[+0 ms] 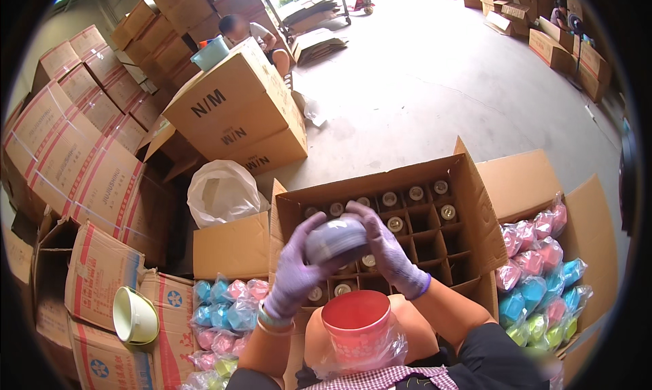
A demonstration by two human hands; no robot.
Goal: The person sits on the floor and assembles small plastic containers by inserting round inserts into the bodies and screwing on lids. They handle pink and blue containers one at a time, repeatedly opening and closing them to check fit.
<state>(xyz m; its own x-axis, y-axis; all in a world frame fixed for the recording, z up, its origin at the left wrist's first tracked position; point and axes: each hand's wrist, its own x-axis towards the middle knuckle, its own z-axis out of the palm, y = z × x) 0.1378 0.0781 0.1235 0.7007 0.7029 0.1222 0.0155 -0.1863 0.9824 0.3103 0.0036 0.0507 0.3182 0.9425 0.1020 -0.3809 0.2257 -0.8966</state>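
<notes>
Between my two gloved hands is a round grey-blue object (336, 240), smeared by motion; its exact kind cannot be made out. My left hand (297, 264), in a thin purple glove, wraps its near left side. Along the right side lie the fingers of my right hand (390, 254), gloved alike, with the tips over its far edge. Below the object is an open cardboard box (380, 186) with cardboard dividers. Several cells hold upright items with round, shiny tops (395, 224). A pink patterned bucket (356, 322) stands at my lap, clear plastic bunched around its lower part.
Bagged pink, blue and green pieces fill cartons at left (224, 305) and right (536, 274). A white bag (224, 196) stands beyond the box. Pale nested buckets (134, 315) rest on cartons (102, 274). Farther off, a person (255, 37) sits behind a large carton (234, 112).
</notes>
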